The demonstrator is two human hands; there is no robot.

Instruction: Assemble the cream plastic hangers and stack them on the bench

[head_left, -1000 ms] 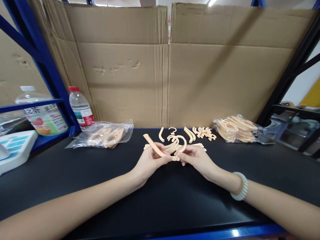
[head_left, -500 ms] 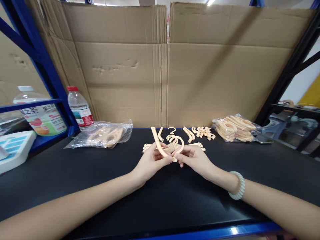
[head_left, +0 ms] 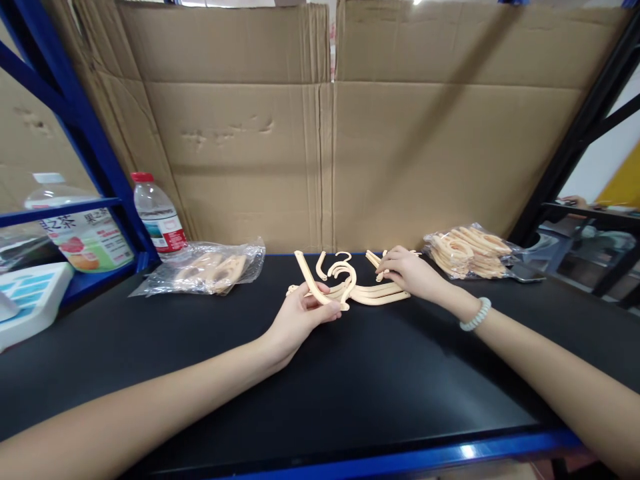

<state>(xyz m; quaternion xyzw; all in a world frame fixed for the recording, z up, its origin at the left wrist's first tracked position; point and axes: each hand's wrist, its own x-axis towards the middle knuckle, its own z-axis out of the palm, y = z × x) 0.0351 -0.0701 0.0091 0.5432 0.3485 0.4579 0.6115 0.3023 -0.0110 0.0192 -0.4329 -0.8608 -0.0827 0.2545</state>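
Observation:
My left hand (head_left: 305, 317) is closed around a beige hanger arm (head_left: 311, 280) that slants up to the left. A curved hanger hook (head_left: 350, 280) rises from the arm's lower end by my thumb. Farther back on the right, my right hand (head_left: 413, 273) reaches down with curled fingers at some short beige strips (head_left: 373, 260). Whatever is between its fingertips is hidden, as are the small parts behind it. Long hanger arms (head_left: 383, 293) lie stacked between my hands. Beyond them are a short curved piece (head_left: 321, 265) and a loose hook (head_left: 344, 256).
A clear bag of beige parts (head_left: 213, 270) lies on the left of the black table (head_left: 320, 400), and a fuller bag (head_left: 467, 250) lies on the right. A red-capped bottle (head_left: 159, 217) stands at the back left. Upright cardboard (head_left: 240, 153) closes off the back.
My right hand has let go of the hook at my left hand and moved right and back to the loose pieces. My left hand still holds the hanger arm, shifted slightly left.

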